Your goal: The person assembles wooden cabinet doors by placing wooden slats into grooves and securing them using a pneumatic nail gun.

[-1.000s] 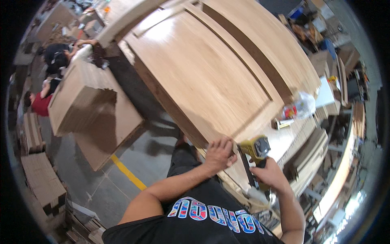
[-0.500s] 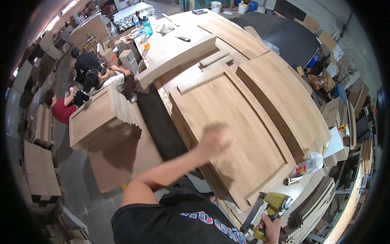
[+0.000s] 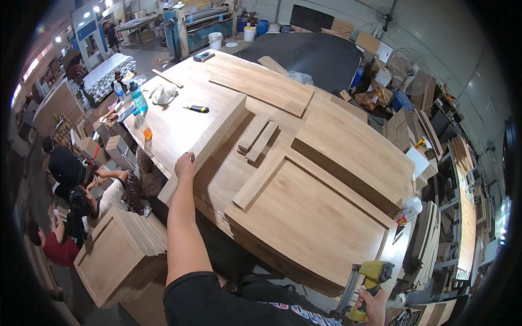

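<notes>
My left hand (image 3: 185,164) reaches forward, its fingers closed on a long thick wooden board (image 3: 220,127). That board stands on edge across the worktable (image 3: 175,111), its near end jutting past the left side. My right hand (image 3: 371,305), at the lower right, is wrapped around the handle of a yellow-and-black nail gun (image 3: 374,270). Between the hands lies a wood-grain panel (image 3: 318,209) with raised strips along its edges. Two short wooden blocks (image 3: 263,140) lie side by side beyond it. A thick box-like panel (image 3: 353,155) sits to its right.
Two bottles (image 3: 137,98) and a bottle of orange liquid (image 3: 144,128) stand at the table's left edge. A utility knife (image 3: 197,108) lies near a crumpled plastic bag (image 3: 163,94). At left, people sit beside stacked framed panels (image 3: 117,252). Boards (image 3: 426,244) lean at right.
My left hand has moved from above the panel forward and left onto the long board. The right hand keeps the nail gun at the lower right. The view has shifted.
</notes>
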Demonstrator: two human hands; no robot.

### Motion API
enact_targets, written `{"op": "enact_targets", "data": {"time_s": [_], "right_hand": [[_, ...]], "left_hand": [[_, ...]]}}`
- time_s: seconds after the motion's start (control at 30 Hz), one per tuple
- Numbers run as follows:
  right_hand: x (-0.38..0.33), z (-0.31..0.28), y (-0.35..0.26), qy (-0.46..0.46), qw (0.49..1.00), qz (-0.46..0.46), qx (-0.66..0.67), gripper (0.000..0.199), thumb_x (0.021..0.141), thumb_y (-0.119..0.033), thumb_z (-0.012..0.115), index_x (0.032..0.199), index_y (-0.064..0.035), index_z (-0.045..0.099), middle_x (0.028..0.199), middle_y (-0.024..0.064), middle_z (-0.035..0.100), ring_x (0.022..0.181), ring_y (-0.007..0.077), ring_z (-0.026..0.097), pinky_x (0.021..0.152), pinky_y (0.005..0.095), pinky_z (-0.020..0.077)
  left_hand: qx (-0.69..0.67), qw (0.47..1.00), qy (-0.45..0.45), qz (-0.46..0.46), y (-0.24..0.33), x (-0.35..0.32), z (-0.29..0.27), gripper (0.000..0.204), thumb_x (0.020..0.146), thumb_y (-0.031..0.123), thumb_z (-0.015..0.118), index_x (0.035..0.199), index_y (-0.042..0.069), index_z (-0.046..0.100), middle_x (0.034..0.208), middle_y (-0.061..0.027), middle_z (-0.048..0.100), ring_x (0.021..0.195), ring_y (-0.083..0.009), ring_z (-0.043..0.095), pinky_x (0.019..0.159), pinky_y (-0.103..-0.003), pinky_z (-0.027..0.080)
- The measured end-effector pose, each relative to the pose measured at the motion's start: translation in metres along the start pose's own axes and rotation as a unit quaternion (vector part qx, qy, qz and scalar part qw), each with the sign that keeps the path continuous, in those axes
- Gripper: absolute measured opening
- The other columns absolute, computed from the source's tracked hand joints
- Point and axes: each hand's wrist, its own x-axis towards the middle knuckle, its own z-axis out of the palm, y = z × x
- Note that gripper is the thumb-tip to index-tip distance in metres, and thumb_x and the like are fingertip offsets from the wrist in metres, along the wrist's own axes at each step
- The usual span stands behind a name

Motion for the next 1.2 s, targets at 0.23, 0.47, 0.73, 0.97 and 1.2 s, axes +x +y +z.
{"op": "enact_targets", "data": {"time_s": [0.23, 0.47, 0.73, 0.97, 1.2], "right_hand": [[-0.024, 0.055, -0.043, -0.044, 0.997, -0.034, 0.052, 0.015, 0.098, -0.003, 0.077, 0.107, -0.0019, 0.064, 0.069, 0.0043, 0.061, 0.053, 0.0165, 0.06, 0.051, 0.0345, 0.0533], [-0.048, 0.027, -0.047, 0.081, 0.965, -0.116, 0.219, 0.01, 0.106, -0.009, 0.072, 0.111, -0.0091, 0.063, 0.07, -0.0011, 0.058, 0.052, 0.0114, 0.055, 0.05, 0.0312, 0.0469], [-0.116, -0.013, -0.05, 0.232, 0.913, -0.154, 0.296, 0.033, 0.107, -0.009, 0.077, 0.138, -0.0071, 0.067, 0.079, -0.0031, 0.055, 0.062, 0.008, 0.05, 0.058, 0.0282, 0.0454], [-0.17, -0.025, -0.009, 0.318, 0.89, -0.128, 0.301, 0.041, 0.106, -0.011, 0.076, 0.146, -0.0062, 0.067, 0.079, -0.0038, 0.053, 0.062, 0.0079, 0.049, 0.061, 0.0285, 0.0454], [-0.157, -0.049, 0.032, 0.306, 0.884, -0.102, 0.338, 0.031, 0.105, -0.009, 0.079, 0.135, -0.0077, 0.07, 0.079, -0.003, 0.057, 0.061, 0.0091, 0.052, 0.058, 0.0289, 0.0455]], "left_hand": [[-0.241, 0.961, 0.05, 0.125, -0.038, 0.015, -0.033, 0.046, 0.097, 0.014, 0.083, 0.142, 0.007, 0.078, 0.105, -0.0166, 0.084, 0.095, -0.0281, 0.081, 0.087, -0.042, 0.064], [-0.424, 0.838, -0.294, 0.179, 0.069, -0.056, -0.129, 0.059, 0.102, 0.017, 0.086, 0.149, -0.008, 0.06, 0.112, -0.0116, 0.081, 0.093, -0.0138, 0.075, 0.081, -0.029, 0.061], [-0.212, 0.846, -0.339, 0.354, 0.161, -0.208, -0.081, 0.068, 0.096, 0.04, 0.091, 0.143, -0.001, 0.063, 0.114, -0.019, 0.081, 0.104, -0.0278, 0.079, 0.089, -0.041, 0.061], [-0.092, 0.744, -0.354, 0.559, 0.179, -0.279, -0.04, 0.06, 0.083, 0.051, 0.097, 0.122, 0.008, 0.083, 0.114, -0.0173, 0.083, 0.099, -0.0373, 0.081, 0.087, -0.047, 0.065], [-0.082, 0.686, -0.332, 0.642, 0.192, -0.319, -0.017, 0.056, 0.08, 0.042, 0.098, 0.126, 0.013, 0.084, 0.117, -0.0107, 0.074, 0.106, -0.0347, 0.073, 0.093, -0.047, 0.061]]}}
